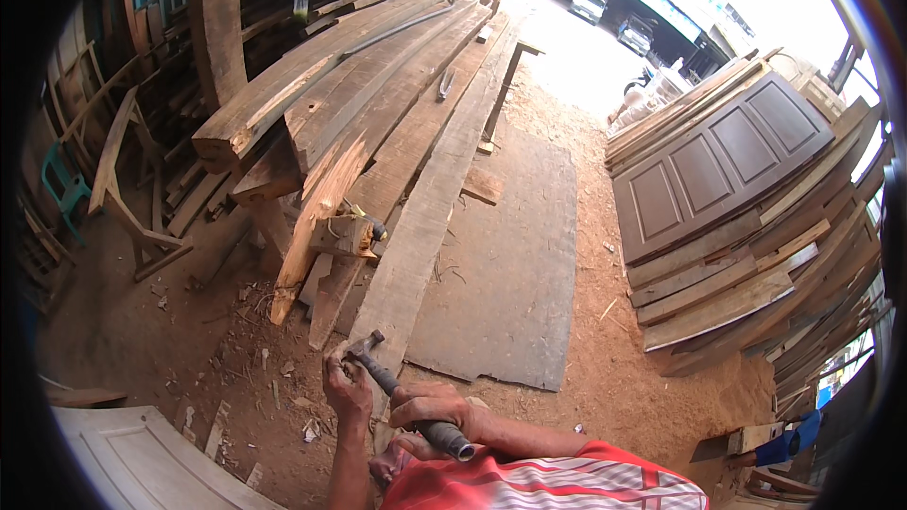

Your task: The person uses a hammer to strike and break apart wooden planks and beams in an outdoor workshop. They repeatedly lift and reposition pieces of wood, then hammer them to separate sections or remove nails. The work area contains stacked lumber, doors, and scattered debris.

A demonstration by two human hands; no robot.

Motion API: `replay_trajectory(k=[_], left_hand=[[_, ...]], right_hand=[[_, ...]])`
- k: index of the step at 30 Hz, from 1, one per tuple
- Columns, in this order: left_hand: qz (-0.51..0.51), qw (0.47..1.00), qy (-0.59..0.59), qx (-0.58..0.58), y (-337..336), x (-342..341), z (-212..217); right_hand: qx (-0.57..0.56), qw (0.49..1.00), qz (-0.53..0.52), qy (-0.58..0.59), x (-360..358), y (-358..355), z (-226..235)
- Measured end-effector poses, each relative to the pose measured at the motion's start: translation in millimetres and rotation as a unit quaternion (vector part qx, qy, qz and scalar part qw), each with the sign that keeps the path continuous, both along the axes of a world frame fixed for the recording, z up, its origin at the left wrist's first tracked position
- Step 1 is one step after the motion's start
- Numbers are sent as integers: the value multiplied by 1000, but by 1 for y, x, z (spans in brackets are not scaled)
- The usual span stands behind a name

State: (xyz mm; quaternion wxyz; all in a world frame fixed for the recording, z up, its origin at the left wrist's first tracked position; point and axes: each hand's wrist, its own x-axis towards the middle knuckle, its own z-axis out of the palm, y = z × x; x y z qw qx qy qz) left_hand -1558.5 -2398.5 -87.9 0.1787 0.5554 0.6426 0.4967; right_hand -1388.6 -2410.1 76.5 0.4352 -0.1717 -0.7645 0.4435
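Observation:
My right hand [433, 406] is closed around the dark handle of a claw hammer [383, 373]. The hammer slants from the lower right up to its metal head, which lies over the near end of a long grey plank [416, 236]. Beside that head, at the plank's left edge, my left hand [346, 385] has its fingers curled in. What they grip, if anything, is hidden. Just beyond, a second hammer or similar tool with a black-and-yellow grip [374, 227] rests by a wooden block [342, 236].
Thick timber beams [350, 85] are stacked at left, above a dirt floor. A flat sheet [510, 274] lies right of the plank. Boards and a brown panelled door [723, 165] lean at right. A pale panelled door [142, 458] is at lower left, a green chair [64, 179] farther left.

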Motion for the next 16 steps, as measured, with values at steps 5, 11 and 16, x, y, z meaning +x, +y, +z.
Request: replay_trajectory(k=[5, 11, 16], left_hand=[[0, 1000, -6, -3, 0, 0, 0], [-2, 1000, -5, -1, 0, -1, -4], [-12, 1000, 0, -11, 0, -3, -8]], right_hand=[[3, 1000, -4, -18, 1, -1, 1], [34, 999, -18, 25, -5, 2, 3], [-4, 1000, -5, 3, 1, 0, 1]])
